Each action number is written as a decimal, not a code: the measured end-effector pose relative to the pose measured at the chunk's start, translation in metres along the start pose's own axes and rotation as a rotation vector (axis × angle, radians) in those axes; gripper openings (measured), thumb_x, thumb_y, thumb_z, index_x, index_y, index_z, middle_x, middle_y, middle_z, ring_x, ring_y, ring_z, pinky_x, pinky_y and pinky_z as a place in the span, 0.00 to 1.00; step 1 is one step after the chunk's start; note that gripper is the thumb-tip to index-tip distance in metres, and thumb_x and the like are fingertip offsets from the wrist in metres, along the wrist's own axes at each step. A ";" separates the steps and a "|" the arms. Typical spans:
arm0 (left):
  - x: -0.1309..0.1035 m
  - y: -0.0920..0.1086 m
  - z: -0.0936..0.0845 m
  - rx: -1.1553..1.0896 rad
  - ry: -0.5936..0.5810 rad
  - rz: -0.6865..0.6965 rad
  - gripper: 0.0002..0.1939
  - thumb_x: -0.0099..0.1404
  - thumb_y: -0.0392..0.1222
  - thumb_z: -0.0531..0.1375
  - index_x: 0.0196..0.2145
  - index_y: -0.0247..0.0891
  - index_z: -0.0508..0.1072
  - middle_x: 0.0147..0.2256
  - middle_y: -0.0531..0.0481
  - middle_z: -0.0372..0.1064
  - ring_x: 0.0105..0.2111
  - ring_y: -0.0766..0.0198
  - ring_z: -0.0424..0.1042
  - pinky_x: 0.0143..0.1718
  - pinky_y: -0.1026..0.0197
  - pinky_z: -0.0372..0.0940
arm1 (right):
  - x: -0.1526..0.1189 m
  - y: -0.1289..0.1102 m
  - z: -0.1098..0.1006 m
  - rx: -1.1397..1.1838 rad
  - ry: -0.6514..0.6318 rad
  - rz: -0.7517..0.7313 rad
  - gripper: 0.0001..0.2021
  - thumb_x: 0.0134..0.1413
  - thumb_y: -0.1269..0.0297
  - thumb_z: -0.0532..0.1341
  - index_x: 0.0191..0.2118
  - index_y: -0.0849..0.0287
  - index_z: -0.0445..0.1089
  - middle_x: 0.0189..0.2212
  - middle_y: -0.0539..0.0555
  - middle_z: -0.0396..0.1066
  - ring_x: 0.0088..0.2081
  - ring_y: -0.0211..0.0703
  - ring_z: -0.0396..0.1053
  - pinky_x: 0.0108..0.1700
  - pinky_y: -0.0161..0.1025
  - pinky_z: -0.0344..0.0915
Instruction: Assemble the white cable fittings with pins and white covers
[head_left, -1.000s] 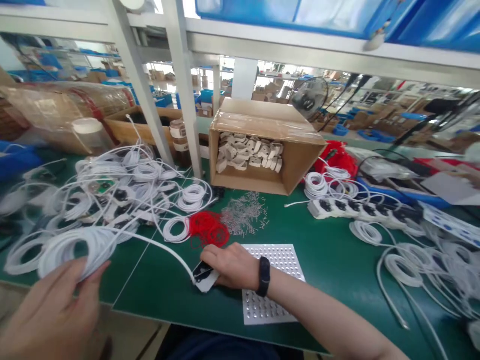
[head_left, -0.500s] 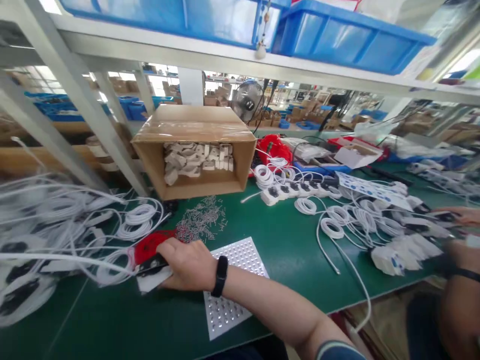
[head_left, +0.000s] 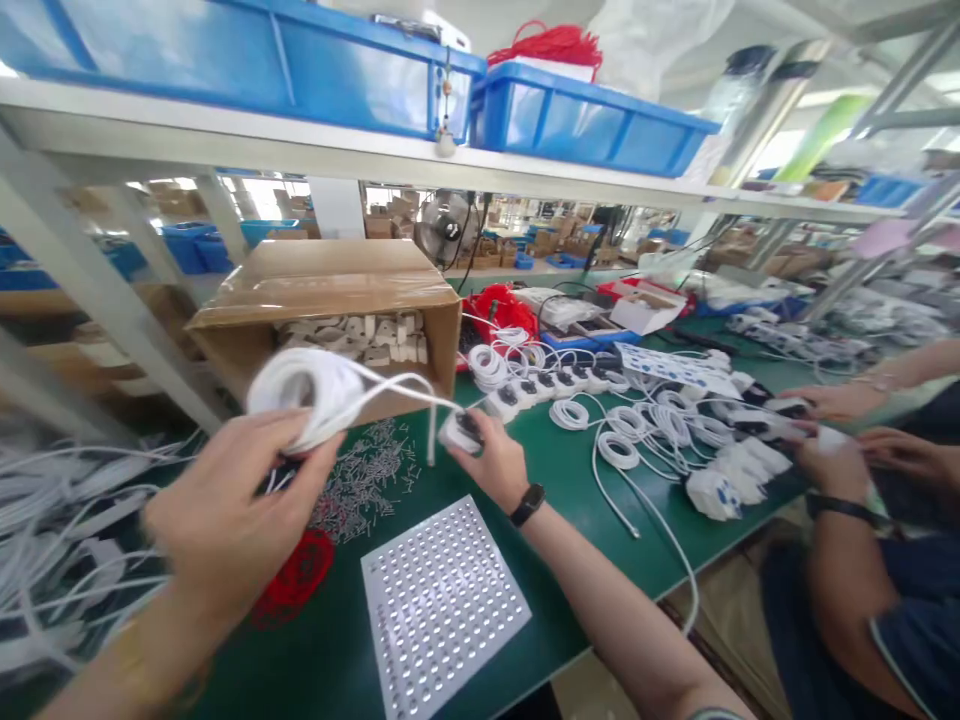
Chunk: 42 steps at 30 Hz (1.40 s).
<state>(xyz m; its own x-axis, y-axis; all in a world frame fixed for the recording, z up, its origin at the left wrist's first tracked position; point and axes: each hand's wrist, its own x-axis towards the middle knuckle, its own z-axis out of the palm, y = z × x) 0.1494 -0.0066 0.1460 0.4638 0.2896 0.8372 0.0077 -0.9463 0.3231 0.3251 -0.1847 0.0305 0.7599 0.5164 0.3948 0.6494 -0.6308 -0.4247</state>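
Nearest the camera, to the left of the dotted sheet [head_left: 444, 600], the left hand [head_left: 225, 510] is holding up a coil of white cable [head_left: 334, 388], thumb and fingers parted only by its thickness; this grip is probably keeping the loops together and off the table. The sheet itself is lying flat. Just left of it, a clump of red bands [head_left: 306, 572] is resting partly behind the left hand. At the sheet's far-left side, small metal pins [head_left: 375, 475] are lying in a loose scatter, seemingly spread for easy picking.

Just beyond the sheet's far corner, the right hand [head_left: 496, 462] is closing narrowly around a small black-and-white piece [head_left: 453, 436]; cable is running between it and the coil, likely being left slack. Well right of the sheet, a co-worker's hands [head_left: 834, 462] are handling something too small to tell. Farther beyond the sheet, a row of black-topped pieces [head_left: 551, 385] is standing to the right, while a cardboard box [head_left: 330, 270] is facing its opening forward, presumably making its white parts [head_left: 390, 335] reachable.
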 end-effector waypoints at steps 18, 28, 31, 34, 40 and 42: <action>0.086 0.057 0.242 -0.270 -0.230 -0.021 0.10 0.57 0.35 0.57 0.38 0.33 0.73 0.38 0.43 0.69 0.40 0.56 0.69 0.45 0.56 0.64 | 0.032 0.053 0.021 -0.429 -0.296 -0.164 0.32 0.51 0.47 0.60 0.56 0.59 0.55 0.62 0.69 0.47 0.33 0.46 0.72 0.28 0.40 0.68; 0.048 0.046 0.221 -0.358 -0.595 0.115 0.22 0.58 0.34 0.55 0.51 0.40 0.64 0.57 0.43 0.54 0.42 0.59 0.70 0.47 0.55 0.67 | 0.074 0.107 0.026 -0.533 -0.281 -0.114 0.31 0.55 0.49 0.56 0.60 0.56 0.52 0.60 0.66 0.51 0.35 0.48 0.70 0.30 0.41 0.66; 0.028 0.011 0.197 -0.303 -0.680 0.021 0.17 0.61 0.38 0.53 0.49 0.40 0.66 0.55 0.44 0.57 0.43 0.58 0.69 0.46 0.53 0.67 | 0.073 0.109 0.029 -0.557 -0.280 -0.107 0.31 0.55 0.47 0.54 0.61 0.56 0.50 0.60 0.66 0.52 0.34 0.48 0.70 0.29 0.40 0.65; 0.007 -0.024 0.173 -0.226 -0.769 -0.067 0.16 0.63 0.43 0.51 0.48 0.40 0.66 0.53 0.44 0.59 0.42 0.57 0.70 0.45 0.52 0.67 | 0.076 0.109 0.031 -0.593 -0.283 -0.091 0.30 0.56 0.46 0.53 0.60 0.55 0.51 0.59 0.65 0.53 0.35 0.48 0.69 0.29 0.39 0.64; -0.041 -0.077 0.103 -0.061 -0.779 -0.140 0.17 0.64 0.47 0.51 0.49 0.43 0.66 0.54 0.46 0.60 0.50 0.54 0.65 0.52 0.50 0.61 | 0.079 0.103 0.024 -0.649 -0.290 -0.096 0.29 0.56 0.45 0.51 0.60 0.53 0.53 0.58 0.62 0.56 0.32 0.47 0.69 0.26 0.39 0.61; -0.060 -0.083 0.065 -0.011 -0.759 -0.182 0.16 0.65 0.46 0.51 0.48 0.43 0.67 0.54 0.46 0.60 0.52 0.55 0.63 0.55 0.51 0.58 | 0.076 0.101 0.025 -0.644 -0.288 -0.130 0.28 0.58 0.48 0.50 0.60 0.57 0.55 0.57 0.65 0.57 0.30 0.48 0.69 0.25 0.39 0.61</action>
<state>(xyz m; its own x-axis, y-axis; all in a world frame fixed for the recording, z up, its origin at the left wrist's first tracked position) 0.1787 0.0453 0.0407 0.9354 0.2592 0.2406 0.1351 -0.8906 0.4342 0.4488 -0.1949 -0.0027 0.7129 0.6869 0.1416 0.6559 -0.7245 0.2119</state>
